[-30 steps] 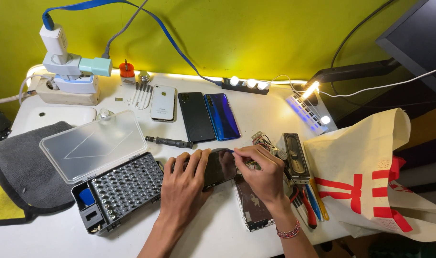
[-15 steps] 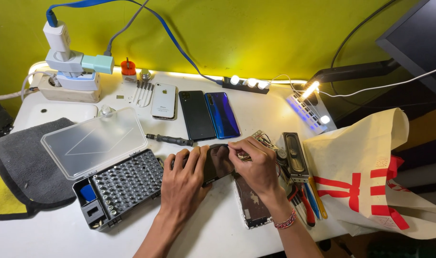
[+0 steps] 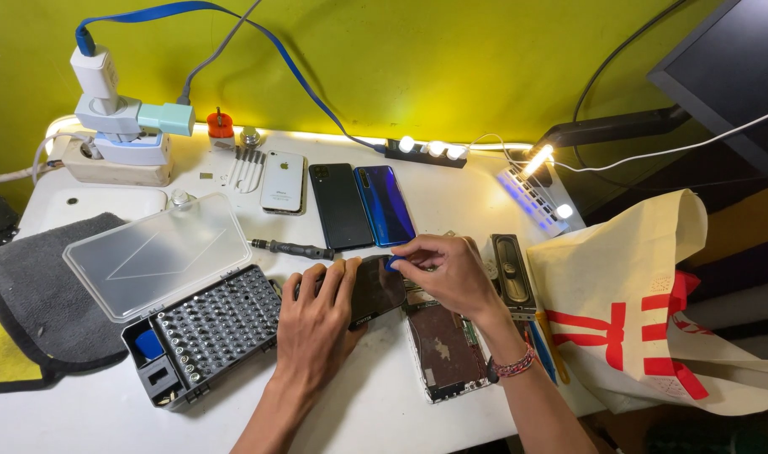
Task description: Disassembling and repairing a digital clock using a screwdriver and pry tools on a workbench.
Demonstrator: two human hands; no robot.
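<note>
Both hands, left hand (image 3: 316,324) and right hand (image 3: 447,273), grip a dark phone (image 3: 375,290), seemingly prying.

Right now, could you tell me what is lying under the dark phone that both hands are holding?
Under the dark phone lies an opened phone frame on the white table. Its near end shows; the far end is covered by the phone and the right hand.

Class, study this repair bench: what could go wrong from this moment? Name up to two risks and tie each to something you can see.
1. The right hand presses a small blue pick at the dark phone edge while the left hand steadies it; a slip might crack the panel.
2. The open bit case sits beside the left wrist; a nudge could scatter bits.
</note>
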